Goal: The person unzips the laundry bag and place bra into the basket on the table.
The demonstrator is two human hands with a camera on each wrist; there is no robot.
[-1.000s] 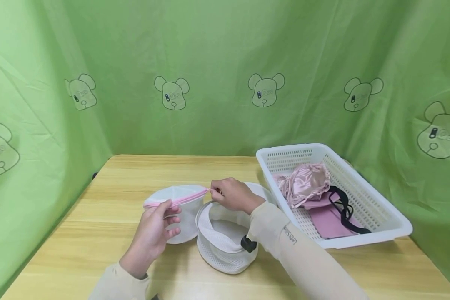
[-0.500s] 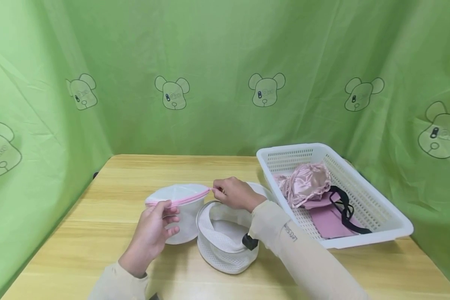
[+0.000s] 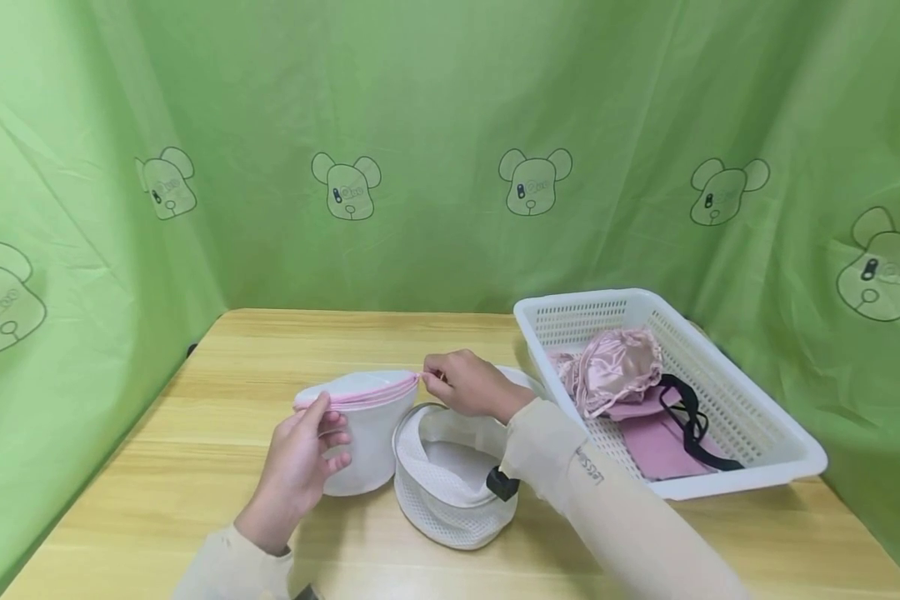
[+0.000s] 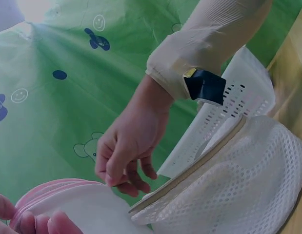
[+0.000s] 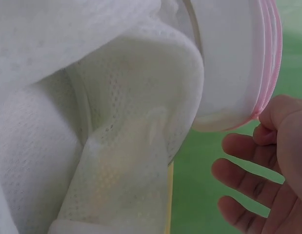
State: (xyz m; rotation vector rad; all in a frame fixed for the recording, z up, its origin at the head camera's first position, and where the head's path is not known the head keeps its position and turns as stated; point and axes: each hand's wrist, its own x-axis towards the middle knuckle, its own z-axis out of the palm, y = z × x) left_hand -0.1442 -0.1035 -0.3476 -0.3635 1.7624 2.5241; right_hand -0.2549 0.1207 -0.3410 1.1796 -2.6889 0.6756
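In the head view, a white mesh laundry bag point(image 3: 363, 446) with a pink zipper point(image 3: 378, 394) round its top rim is held over the table's left half. My left hand point(image 3: 300, 454) pinches the rim at its left side, thumb on top, other fingers loosely bent. At the right end of the zipper, my right hand point(image 3: 468, 385) pinches the corner; the zipper pull itself is too small to make out. The right wrist view shows that pinch, the other right-hand fingers point(image 5: 248, 183) apart from the bag. A second white mesh bag point(image 3: 453, 521) stands uncovered just right of it, its top gaping.
On the right, a white plastic basket point(image 3: 765, 417) holds a shiny pink bra point(image 3: 617, 371), flat pink cloth point(image 3: 663, 446) and black straps point(image 3: 693, 425). Another white rounded piece point(image 3: 521, 379) lies partly hidden behind the right forearm. Green curtain point(image 3: 435, 250) surrounds the wooden table point(image 3: 157, 467).
My left hand has shifted slightly left and down, and the bag's front wall shows more below its rim. The right hand stays almost in place at the zipper's right end.
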